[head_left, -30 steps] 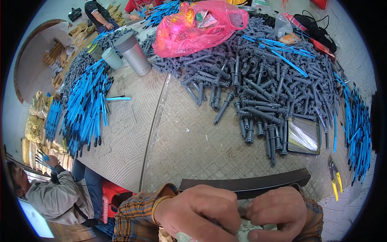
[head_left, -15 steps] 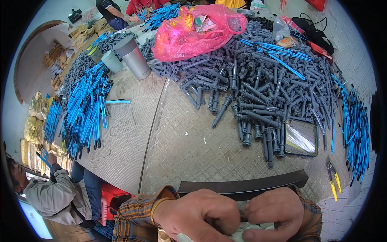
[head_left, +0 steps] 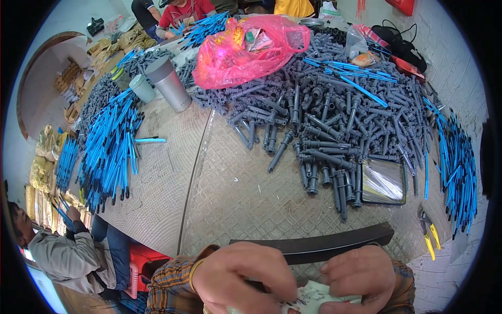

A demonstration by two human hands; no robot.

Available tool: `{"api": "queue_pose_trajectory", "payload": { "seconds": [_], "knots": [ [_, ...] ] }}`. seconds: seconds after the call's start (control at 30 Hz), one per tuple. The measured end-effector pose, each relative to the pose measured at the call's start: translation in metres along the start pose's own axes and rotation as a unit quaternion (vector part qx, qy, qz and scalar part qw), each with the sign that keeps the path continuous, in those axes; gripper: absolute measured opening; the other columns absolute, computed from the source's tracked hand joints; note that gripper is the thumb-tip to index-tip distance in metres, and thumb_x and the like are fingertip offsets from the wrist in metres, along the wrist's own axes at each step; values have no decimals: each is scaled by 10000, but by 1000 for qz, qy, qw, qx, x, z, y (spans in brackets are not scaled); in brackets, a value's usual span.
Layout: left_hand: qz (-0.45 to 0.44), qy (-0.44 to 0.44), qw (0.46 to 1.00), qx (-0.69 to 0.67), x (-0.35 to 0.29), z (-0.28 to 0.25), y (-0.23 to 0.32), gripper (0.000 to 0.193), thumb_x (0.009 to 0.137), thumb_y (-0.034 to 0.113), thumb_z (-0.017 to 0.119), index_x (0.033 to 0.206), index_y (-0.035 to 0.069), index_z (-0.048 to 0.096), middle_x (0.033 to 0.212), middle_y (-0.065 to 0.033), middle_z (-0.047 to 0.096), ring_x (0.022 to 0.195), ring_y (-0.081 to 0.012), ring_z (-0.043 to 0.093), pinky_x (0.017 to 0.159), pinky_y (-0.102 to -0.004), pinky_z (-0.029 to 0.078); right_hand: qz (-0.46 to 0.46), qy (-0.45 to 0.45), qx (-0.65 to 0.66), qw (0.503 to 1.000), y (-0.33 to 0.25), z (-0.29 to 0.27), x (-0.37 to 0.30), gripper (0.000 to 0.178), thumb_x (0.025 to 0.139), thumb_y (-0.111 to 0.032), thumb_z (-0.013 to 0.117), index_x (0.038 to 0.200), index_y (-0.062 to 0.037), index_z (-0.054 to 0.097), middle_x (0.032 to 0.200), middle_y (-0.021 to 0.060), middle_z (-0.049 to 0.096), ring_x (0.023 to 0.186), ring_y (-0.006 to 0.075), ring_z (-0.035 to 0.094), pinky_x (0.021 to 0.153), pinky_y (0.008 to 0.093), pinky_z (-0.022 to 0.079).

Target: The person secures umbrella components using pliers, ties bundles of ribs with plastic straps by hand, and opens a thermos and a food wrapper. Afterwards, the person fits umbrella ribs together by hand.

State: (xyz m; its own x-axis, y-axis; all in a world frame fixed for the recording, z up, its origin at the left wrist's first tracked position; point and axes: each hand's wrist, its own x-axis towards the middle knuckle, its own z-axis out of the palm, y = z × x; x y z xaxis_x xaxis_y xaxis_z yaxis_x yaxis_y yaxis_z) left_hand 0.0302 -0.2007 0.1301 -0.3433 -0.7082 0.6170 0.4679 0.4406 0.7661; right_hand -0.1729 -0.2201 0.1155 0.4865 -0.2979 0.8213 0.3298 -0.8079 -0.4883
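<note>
At the lower edge, my right hand (head_left: 361,275) is closed, its thumb below and fingers above a pale piece of printed paper or a packet (head_left: 308,297). I cannot tell exactly which it is. Opposite it, my left hand (head_left: 238,272) bends over the same pale piece, and its fingers are smeared by motion. Just beyond both hands lies a long dark bar (head_left: 314,244) along the near table edge.
Grey plastic tubes (head_left: 340,120) are heaped on the table (head_left: 230,199), with a pink bag (head_left: 246,63) behind. Blue rods (head_left: 107,152) lie left, more blue rods (head_left: 457,172) right. A tray (head_left: 384,180), yellow-handled pliers (head_left: 429,235), a metal flask (head_left: 168,83) and a seated person (head_left: 68,251) also show.
My left fingers have shifted and parted from my right hand. More of the pale printed piece shows between them. The whole view has tilted slightly.
</note>
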Motion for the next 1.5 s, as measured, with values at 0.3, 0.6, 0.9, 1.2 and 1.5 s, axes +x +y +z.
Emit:
{"api": "queue_pose_trajectory", "payload": {
  "seconds": [0.3, 0.6, 0.9, 1.2, 1.5],
  "knots": [
    [87, -150, 982, 72, 1, -26, -9, 113, 756, 9, 669, 847, -54, 649, 795, -186, 625, 629, -245, 592, 501, -303, 473, -11, 15, -2, 1000, -1, -3, 2, 305, 663, 4, 664, 955, -48, 595, 789, 103, 509, 648, 237, 538, 521, 337, 471],
    [-39, -94, 991, 86, -10, -28, -8, 206, 756, 55, 675, 952, 2, 644, 871, -96, 639, 765, -220, 605, 655, -309, 462, 59, -5, -57, 997, 4, -9, -6, 314, 666, -43, 694, 971, -52, 623, 780, 91, 561, 601, 210, 554, 527, 303, 452],
    [-101, 73, 962, 241, -6, -25, -23, 227, 748, 166, 715, 860, -18, 642, 824, -98, 599, 665, -196, 553, 627, -287, 441, 184, -12, -246, 952, 15, -11, -8, 312, 689, -14, 686, 984, -88, 622, 883, 73, 546, 738, 180, 553, 611, 259, 445],
    [-86, 54, 949, 297, -5, -25, -16, 260, 660, 27, 753, 903, 39, 663, 870, -75, 609, 782, -173, 608, 674, -263, 473, 159, 6, -236, 959, 20, -8, -2, 417, 686, -3, 679, 1083, -79, 573, 918, 103, 558, 734, 191, 566, 631, 279, 460],
    [-74, 55, 955, 283, -8, -26, -25, 177, 701, 42, 724, 864, 21, 658, 827, -119, 627, 734, -188, 622, 634, -266, 486, 264, 9, -111, 958, 27, -6, -4, 353, 699, -34, 664, 1044, -38, 588, 829, 94, 607, 697, 223, 599, 596, 307, 475]
  ]
}}
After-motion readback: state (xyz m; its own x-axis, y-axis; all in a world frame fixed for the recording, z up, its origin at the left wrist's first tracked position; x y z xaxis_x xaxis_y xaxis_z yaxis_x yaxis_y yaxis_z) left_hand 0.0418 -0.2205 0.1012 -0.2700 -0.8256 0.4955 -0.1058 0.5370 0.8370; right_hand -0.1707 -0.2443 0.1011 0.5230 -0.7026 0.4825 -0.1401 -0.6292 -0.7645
